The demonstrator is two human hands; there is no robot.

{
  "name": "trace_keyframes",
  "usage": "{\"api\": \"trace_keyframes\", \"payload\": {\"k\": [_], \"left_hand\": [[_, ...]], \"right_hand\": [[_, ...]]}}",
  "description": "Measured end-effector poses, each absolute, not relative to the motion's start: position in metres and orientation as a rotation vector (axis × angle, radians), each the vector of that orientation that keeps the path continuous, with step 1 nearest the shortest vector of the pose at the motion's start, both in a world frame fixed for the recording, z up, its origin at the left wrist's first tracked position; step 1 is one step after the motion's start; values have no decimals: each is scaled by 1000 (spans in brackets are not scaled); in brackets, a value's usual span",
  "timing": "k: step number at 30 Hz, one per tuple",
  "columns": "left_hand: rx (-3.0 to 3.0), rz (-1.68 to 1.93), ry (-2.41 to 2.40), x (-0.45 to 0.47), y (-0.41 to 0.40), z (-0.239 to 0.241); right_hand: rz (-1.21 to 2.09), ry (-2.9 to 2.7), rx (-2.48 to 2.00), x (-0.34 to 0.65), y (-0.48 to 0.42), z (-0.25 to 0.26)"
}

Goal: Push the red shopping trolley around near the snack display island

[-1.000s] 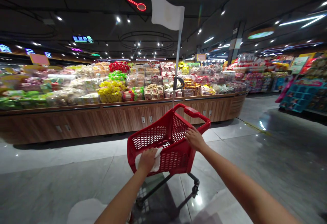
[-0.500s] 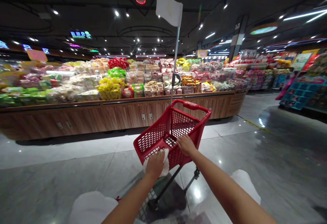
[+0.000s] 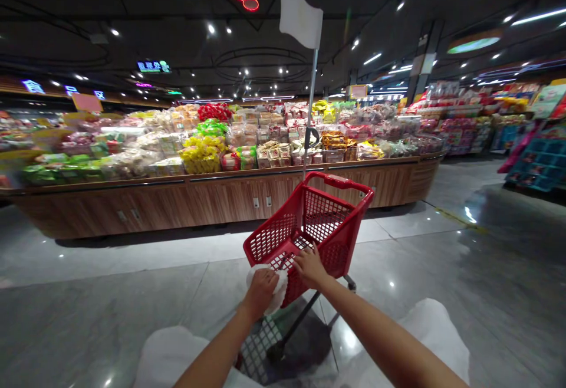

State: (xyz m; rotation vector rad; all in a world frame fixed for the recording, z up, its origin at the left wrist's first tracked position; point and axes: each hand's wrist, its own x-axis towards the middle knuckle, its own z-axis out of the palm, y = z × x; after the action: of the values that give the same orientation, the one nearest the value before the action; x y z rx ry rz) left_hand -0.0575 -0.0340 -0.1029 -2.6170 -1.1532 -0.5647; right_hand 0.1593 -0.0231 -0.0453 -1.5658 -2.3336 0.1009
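A small red plastic shopping cart (image 3: 309, 229) stands on the grey floor in front of me, its mesh basket empty. A thin pole with a white flag (image 3: 300, 13) rises from its far side. My left hand (image 3: 260, 291) is closed on a white cloth (image 3: 276, 285) pressed against the near rim of the basket. My right hand (image 3: 311, 267) grips the basket's near edge just to the right of the cloth.
A long wooden display counter (image 3: 221, 196) piled with packaged snacks runs across the aisle behind the cart. More stocked shelves (image 3: 455, 122) and blue crates (image 3: 539, 167) stand at the right. Glossy grey floor tiles (image 3: 442, 270) spread all around.
The cart has turned, its handle end swinging away from me. My right hand moved from the side near the handle to the near rim. My left hand with the cloth shifted right along the rim.
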Motion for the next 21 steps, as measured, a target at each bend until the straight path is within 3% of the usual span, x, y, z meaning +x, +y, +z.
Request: {"api": "trace_keyframes", "payload": {"k": [5, 10, 21], "left_hand": [[-2649, -543, -1057, -29, -42, -107], [-2804, -290, -773, -42, -21, -85], [-2725, -275, -947, -45, 29, -74]], "right_hand": [[251, -2195, -1478, 144, -46, -67], [352, -2194, -1377, 184, -50, -68], [241, -2296, -1543, 260, -34, -54]]}}
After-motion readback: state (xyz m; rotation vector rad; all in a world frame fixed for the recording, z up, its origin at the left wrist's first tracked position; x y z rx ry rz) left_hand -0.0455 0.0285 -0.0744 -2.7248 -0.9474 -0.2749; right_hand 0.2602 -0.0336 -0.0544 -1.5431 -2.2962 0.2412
